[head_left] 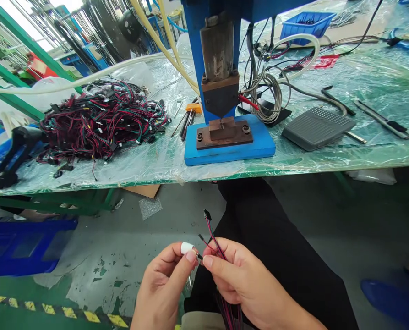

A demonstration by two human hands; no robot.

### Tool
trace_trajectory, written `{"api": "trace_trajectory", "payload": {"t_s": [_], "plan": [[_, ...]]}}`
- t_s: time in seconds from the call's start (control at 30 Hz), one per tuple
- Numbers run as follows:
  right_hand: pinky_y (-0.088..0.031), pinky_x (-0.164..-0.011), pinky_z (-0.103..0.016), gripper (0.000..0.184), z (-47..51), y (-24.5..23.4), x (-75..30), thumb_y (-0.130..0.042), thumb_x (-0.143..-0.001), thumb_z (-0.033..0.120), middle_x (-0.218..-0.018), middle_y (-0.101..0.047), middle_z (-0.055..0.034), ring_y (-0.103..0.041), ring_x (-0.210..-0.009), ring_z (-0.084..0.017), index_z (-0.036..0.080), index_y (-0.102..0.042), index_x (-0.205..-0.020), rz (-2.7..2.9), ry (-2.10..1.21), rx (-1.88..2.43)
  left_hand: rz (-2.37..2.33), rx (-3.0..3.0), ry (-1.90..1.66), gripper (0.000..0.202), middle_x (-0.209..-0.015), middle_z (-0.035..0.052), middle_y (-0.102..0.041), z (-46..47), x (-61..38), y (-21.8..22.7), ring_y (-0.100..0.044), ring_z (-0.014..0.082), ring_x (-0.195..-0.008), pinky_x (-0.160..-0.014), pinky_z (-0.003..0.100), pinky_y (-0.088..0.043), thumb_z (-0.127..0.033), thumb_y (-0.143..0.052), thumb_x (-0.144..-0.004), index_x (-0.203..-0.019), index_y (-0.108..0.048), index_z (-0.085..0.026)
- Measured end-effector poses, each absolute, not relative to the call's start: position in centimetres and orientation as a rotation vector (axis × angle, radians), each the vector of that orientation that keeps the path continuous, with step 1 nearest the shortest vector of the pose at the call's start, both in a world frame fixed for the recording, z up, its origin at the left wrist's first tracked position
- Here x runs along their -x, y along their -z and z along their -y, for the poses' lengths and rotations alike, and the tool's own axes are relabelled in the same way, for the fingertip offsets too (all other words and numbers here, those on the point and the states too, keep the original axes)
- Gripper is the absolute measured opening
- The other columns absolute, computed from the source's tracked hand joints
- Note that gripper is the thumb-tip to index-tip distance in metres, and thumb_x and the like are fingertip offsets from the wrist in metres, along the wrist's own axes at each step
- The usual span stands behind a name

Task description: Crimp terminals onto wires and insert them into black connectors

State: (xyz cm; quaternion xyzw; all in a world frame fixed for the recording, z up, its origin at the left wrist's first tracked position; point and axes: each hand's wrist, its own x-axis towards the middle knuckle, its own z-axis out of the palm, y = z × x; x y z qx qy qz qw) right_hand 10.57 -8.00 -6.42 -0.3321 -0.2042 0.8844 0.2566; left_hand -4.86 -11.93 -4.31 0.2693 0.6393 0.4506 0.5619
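Observation:
Low in the view, over my lap, my left hand (pixel 165 284) pinches a small white connector housing (pixel 187 248) between thumb and forefinger. My right hand (pixel 242 279) is closed around a bundle of red, black and coloured wires (pixel 214 238). Its thumb and finger pinch one wire end right beside the white housing. A wire with a black connector tip sticks up above my right hand. The rest of the bundle runs down between my hands and out of view.
A green plastic-covered bench (pixel 362 151) holds a blue press (pixel 225 91) with a brown die block, a grey foot pedal (pixel 317 128), a heap of wire harnesses (pixel 101 119), small tools and a blue tray (pixel 305 23). A blue crate (pixel 22 247) stands on the floor at left.

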Motion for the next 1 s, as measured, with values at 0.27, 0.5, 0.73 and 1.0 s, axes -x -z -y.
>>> {"api": "trace_trajectory", "payload": {"t_s": [0.27,0.5,0.73,1.0], "plan": [[-0.024,-0.05,-0.021,0.022,7.9,5.9,-10.2,-0.064,-0.089,0.031,-0.066,-0.041,0.0059,-0.027,-0.058,-0.007,0.016,-0.055,-0.075,0.917,-2.07,1.132,-1.566,-0.754,-0.96,0.025,-0.086,0.0007,-0.064,11.8,5.2,4.2,-0.052,0.0148,-0.083,-0.076,0.019,-0.045,-0.046,-0.071,-0.087,-0.09,-0.07,-0.022],[-0.016,-0.045,-0.023,0.022,8.1,6.3,-10.4,-0.063,-0.09,0.033,-0.058,-0.032,0.0094,-0.018,-0.049,-0.005,0.017,-0.056,-0.076,0.813,-2.173,1.111,-1.622,-0.929,-0.957,0.022,-0.084,0.0002,-0.056,11.6,4.9,3.0,-0.046,0.0156,-0.078,-0.069,0.021,-0.042,-0.045,-0.068,-0.089,-0.087,-0.068,-0.023],[-0.013,-0.042,-0.023,0.022,8.4,6.6,-10.0,-0.068,-0.087,0.034,-0.058,-0.033,0.0094,-0.017,-0.046,-0.004,0.016,-0.06,-0.078,0.703,-2.172,1.078,-1.593,-0.952,-1.005,0.018,-0.086,0.0004,-0.057,11.8,5.4,3.8,-0.048,0.0156,-0.08,-0.072,0.021,-0.042,-0.041,-0.069,-0.089,-0.087,-0.068,-0.023],[-0.023,-0.049,-0.022,0.032,8.6,6.0,-10.1,-0.066,-0.088,0.041,-0.061,-0.038,0.0063,-0.024,-0.056,-0.007,0.014,-0.061,-0.072,0.922,-2.024,1.184,-1.61,-0.786,-1.028,0.024,-0.087,0.0005,-0.059,12.2,5.5,4.1,-0.05,0.015,-0.082,-0.071,0.018,-0.043,-0.044,-0.074,-0.085,-0.09,-0.067,-0.022]]}}
